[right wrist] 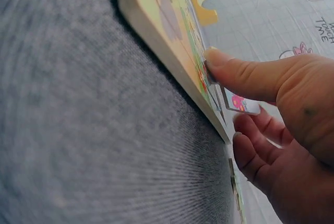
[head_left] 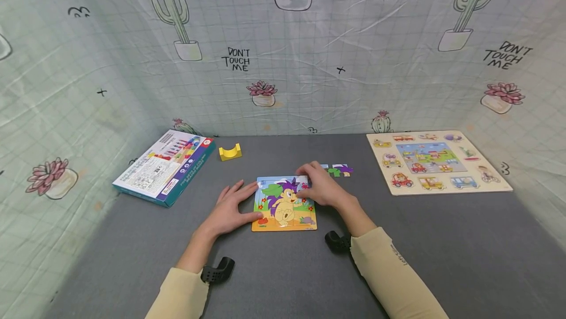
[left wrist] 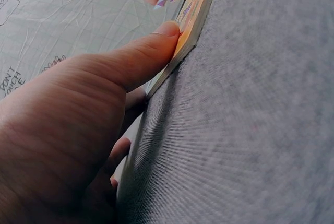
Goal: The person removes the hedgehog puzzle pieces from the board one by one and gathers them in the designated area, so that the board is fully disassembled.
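A small square jigsaw board [head_left: 285, 228] with a purple-haired hedgehog picture lies flat on the grey table. My left hand [head_left: 227, 213] rests along its left side, fingers stretched toward the upper left corner and thumb [left wrist: 166, 30] on the orange lower edge. Over the upper right corner, my right hand [head_left: 325, 186] pinches a jigsaw piece [right wrist: 239, 103] between thumb and fingers. The piece shows a pink flower and is tilted at the board's edge. Several loose jigsaw pieces [head_left: 340, 170] lie just beyond the right hand, partly hidden by it.
At the left stands a teal and white game box [head_left: 163, 166], with a yellow curved block [head_left: 230, 152] right of it. A wooden vehicle puzzle board [head_left: 384, 161] lies at the back right. Patterned cloth [head_left: 305, 63] walls in the table's back and sides.
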A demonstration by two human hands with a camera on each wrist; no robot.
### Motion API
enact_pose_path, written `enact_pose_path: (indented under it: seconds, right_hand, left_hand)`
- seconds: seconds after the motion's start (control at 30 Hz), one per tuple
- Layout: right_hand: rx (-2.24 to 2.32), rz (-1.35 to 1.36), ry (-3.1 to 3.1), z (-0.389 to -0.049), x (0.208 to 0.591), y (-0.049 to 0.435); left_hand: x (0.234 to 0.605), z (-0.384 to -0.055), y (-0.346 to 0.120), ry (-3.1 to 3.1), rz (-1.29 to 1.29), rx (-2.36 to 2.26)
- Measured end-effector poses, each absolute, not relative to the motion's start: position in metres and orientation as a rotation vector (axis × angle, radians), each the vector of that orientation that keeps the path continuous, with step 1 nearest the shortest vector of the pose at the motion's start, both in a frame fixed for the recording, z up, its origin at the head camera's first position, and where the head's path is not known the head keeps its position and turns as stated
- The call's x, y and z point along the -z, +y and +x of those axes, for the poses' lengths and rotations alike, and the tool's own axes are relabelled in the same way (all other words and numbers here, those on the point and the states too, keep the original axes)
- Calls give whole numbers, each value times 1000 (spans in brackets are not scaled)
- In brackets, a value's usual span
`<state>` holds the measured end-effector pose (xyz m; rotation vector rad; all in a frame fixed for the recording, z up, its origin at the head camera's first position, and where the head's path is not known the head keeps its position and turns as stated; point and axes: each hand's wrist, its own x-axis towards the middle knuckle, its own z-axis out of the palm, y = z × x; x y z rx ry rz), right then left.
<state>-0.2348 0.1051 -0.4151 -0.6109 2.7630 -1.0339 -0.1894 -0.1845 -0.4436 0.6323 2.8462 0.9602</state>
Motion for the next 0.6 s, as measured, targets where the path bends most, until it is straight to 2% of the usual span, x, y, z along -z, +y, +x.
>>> enact_pose_path:
  seconds: [0.6]
  right_hand:
    - [1306,-601,2717,-235,413,112]
  left_hand:
    - [445,-189,-185,2856,655,-969]
